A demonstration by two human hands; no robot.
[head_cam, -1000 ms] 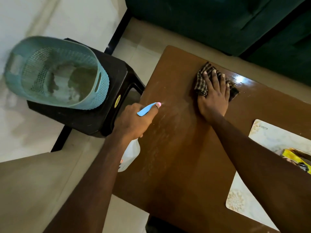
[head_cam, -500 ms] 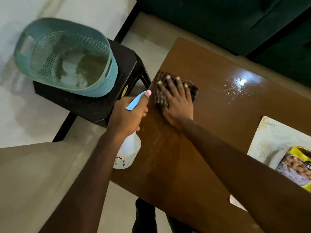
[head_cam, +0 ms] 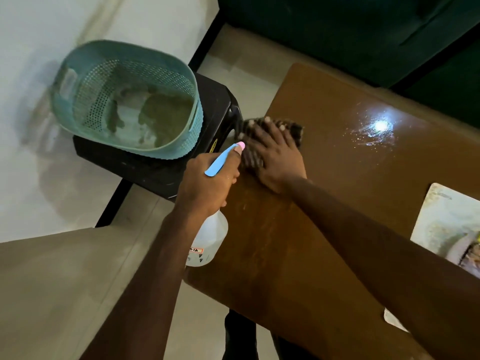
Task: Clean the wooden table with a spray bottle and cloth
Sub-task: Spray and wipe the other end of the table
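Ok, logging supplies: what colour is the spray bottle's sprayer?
The sprayer is light blue, pink at its nozzle; head view.

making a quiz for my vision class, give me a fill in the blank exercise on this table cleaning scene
1. The right hand presses a checked ____ flat on the wooden table.
2. The left hand grips a white spray bottle whose nozzle tip is ____.
3. The teal basket stands on a black ____.

Missing words: cloth; pink; stool.
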